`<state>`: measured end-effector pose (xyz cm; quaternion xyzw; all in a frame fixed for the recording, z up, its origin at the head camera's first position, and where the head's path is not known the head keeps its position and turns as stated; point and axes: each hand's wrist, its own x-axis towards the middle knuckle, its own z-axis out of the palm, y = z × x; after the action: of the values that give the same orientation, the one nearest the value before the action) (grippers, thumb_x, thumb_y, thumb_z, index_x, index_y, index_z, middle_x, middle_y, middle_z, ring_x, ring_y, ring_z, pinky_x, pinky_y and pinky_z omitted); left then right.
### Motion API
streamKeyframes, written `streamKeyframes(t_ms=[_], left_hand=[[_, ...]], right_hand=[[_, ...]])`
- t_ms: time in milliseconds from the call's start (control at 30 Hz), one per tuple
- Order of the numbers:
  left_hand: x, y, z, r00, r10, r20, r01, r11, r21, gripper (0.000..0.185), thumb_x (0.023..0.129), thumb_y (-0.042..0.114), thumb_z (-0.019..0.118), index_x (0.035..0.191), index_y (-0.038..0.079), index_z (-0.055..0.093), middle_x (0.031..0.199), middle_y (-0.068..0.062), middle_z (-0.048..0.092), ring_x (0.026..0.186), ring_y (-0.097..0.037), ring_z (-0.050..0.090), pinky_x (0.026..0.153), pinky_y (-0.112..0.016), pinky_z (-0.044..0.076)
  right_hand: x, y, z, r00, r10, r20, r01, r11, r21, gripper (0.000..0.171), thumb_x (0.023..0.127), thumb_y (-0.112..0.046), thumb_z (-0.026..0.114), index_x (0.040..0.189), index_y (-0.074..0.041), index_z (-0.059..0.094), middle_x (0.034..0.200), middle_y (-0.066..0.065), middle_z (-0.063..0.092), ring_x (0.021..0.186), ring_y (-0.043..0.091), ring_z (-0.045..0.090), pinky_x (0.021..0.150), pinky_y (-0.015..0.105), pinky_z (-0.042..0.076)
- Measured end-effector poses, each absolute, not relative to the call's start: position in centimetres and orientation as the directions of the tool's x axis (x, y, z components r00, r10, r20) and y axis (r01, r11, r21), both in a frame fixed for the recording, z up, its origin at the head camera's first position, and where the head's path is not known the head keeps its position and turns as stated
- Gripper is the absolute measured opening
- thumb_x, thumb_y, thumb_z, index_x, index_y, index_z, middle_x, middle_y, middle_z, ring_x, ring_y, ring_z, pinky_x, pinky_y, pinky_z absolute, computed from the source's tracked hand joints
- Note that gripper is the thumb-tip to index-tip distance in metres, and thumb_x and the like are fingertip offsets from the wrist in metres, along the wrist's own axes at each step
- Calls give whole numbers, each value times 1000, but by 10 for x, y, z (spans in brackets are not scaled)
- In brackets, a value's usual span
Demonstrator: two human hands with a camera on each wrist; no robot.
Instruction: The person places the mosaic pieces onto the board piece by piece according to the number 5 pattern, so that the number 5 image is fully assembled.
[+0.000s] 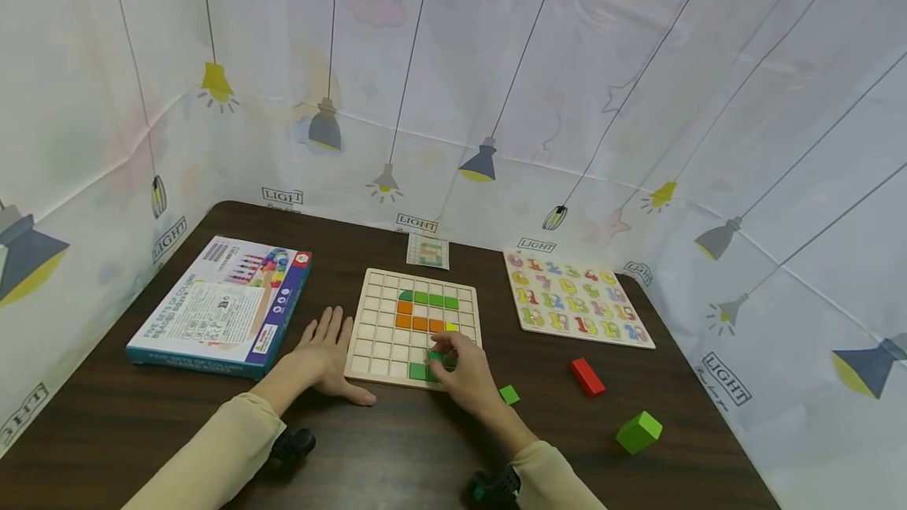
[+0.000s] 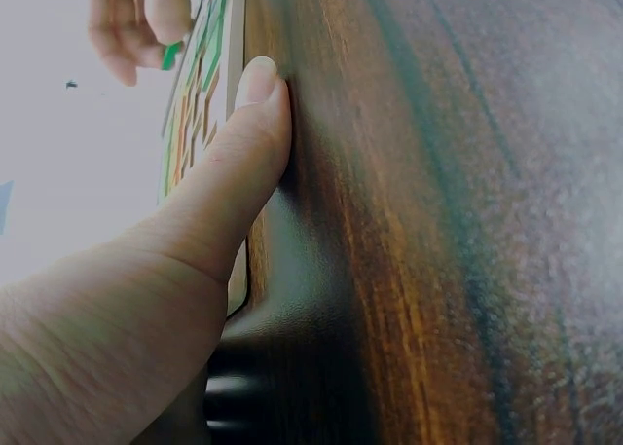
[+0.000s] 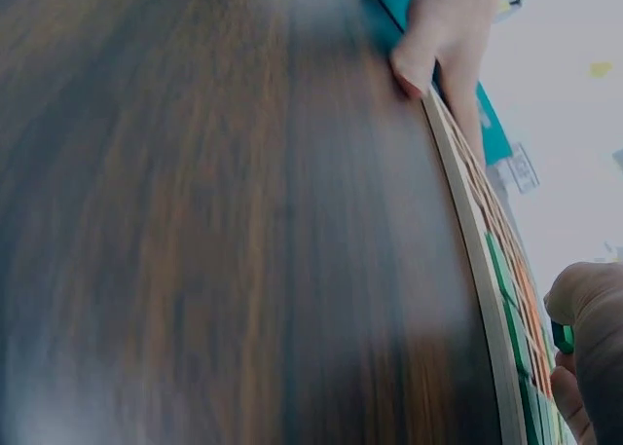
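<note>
Green tile (image 1: 435, 356) is pinched, apparently, by rt hand (image 1: 464, 372) over grid board (image 1: 375, 333)'s near edge; lt hand (image 1: 322, 352) is laid flat, fingers straight, beside board.

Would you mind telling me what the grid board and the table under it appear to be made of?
The grid board looks like pale unfinished wood: light matt colour, cut square cells, and a thin plywood-like edge in the wrist views. The table shows dark brown wood grain with a slight sheen; whether that is solid wood, veneer or laminate cannot be told.
</note>
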<state>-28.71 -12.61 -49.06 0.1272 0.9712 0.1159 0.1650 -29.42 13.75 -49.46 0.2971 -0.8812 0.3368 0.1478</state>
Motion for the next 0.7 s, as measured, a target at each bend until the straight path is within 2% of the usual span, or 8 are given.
streamKeyframes(t_ms=[200,433,700], left_hand=[[-280,-125,-476,-910,295,-292,205,931,302,146,51,88,60,149,-5,4,153,-27,-9,140,-41,-10,110,-55,-3],[-289,-126,-492,-916,281,-288,206,942,265,149,47,95,49,150,-2,1,153,-24,-12,140,-38,-11,111,-53,-1],[-293,-127,-501,-923,289,-252,221,938,267,149,47,95,48,150,-2,4,153,-25,-10,140,-39,-10,111,-53,0]], right_hand=[[-293,121,-499,-737,-479,477,-673,586,-452,33,81,-5,71,112,-2,60,92,2,64,82,12,59,69,25,50],[-293,106,-504,-712,-514,479,-701,556,-446,34,80,-5,72,112,-4,59,91,1,63,82,10,59,71,22,50],[-292,96,-504,-736,-518,435,-676,597,-432,34,81,-11,72,113,-8,60,91,-1,64,83,11,59,73,24,50]])
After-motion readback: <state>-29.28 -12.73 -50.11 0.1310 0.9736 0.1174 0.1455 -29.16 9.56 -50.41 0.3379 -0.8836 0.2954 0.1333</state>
